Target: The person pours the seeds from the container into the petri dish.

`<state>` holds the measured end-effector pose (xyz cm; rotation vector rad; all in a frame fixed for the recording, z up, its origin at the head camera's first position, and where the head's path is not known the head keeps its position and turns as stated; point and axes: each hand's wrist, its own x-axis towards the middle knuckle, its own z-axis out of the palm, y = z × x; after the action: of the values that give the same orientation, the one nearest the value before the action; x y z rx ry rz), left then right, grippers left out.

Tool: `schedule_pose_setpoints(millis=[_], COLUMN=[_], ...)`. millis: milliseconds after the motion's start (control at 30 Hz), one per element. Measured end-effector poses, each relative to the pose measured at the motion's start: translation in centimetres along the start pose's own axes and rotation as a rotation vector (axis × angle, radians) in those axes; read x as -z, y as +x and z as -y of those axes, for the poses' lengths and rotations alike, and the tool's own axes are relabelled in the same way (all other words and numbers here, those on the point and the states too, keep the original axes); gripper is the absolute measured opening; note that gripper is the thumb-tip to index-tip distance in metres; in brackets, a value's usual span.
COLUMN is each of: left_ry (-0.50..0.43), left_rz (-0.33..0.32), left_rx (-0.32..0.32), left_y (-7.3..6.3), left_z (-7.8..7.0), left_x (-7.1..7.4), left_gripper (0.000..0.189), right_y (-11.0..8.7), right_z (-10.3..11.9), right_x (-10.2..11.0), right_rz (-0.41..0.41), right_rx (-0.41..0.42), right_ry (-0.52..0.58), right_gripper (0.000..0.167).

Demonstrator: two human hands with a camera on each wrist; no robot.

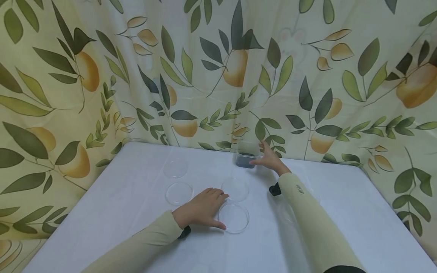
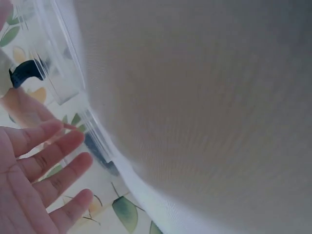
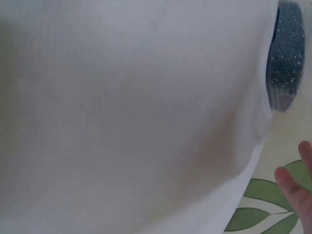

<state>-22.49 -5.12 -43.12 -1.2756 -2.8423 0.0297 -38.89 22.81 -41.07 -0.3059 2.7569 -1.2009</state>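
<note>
Right hand at a clear container on the desk's far edge

Head view: White desk (image 1: pixel 341 212), printed cloth (image 1: pixel 186 57) behind it. The clear container (image 1: pixel 245 161), dark stuff in its lower part, stands by the middle of the far edge. Right hand (image 1: pixel 270 158) reaches to its right side, thumb and finger spread wide; whether the thumb touches the wall, I can't tell. Left hand (image 1: pixel 205 208) nearer the front edge, fingers extended, thumb out by the near right dish (image 1: pixel 235 218). Far right dish (image 1: pixel 236 189) lies just beyond it; two more clear dishes, the near left dish (image 1: pixel 179 193) and far left dish (image 1: pixel 175 169), lie toward the left edge. Judgement: a knock from the right hand could push the container over the far edge and spill its contents; the pale, see-through dishes are easy to catch with the left hand or sleeve.

Left wrist view: left hand's grip spread, nothing held. Clear rims at upper left, hard to separate.

Right wrist view: two fingertips beside the container, apart from it here; grip loose, no hold visible. Contents dark, pale-flecked. A one-sided pinch would likely tip it.
</note>
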Motion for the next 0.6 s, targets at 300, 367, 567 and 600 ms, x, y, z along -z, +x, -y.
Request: schedule_pose_setpoints(millis=[300, 367, 567, 600], left_ry=[-0.063, -0.072, -0.082, -0.079], left_rz=[0.012, 0.009, 0.010, 0.012], left_rx=[0.052, 0.056, 0.045, 0.042], left_y=[-0.2, -0.2, -0.1, -0.1], left_z=[0.0, 0.0, 0.1, 0.1], left_x=[0.2, 0.1, -0.1, -0.1], left_gripper=[0.089, 0.088, 0.086, 0.086], right_y=[0.9, 0.9, 1.1, 1.2], right_z=[-1.1, -1.2, -1.4, -1.4], right_x=[-0.9, -1.0, -1.1, -1.2], right_rz=[0.025, 0.030, 0.047, 0.048], right_rx=[-0.016, -0.012, -0.013, -0.012], right_ry=[0.029, 0.043, 0.041, 0.041], right_gripper=[0.108, 0.107, 0.096, 0.094])
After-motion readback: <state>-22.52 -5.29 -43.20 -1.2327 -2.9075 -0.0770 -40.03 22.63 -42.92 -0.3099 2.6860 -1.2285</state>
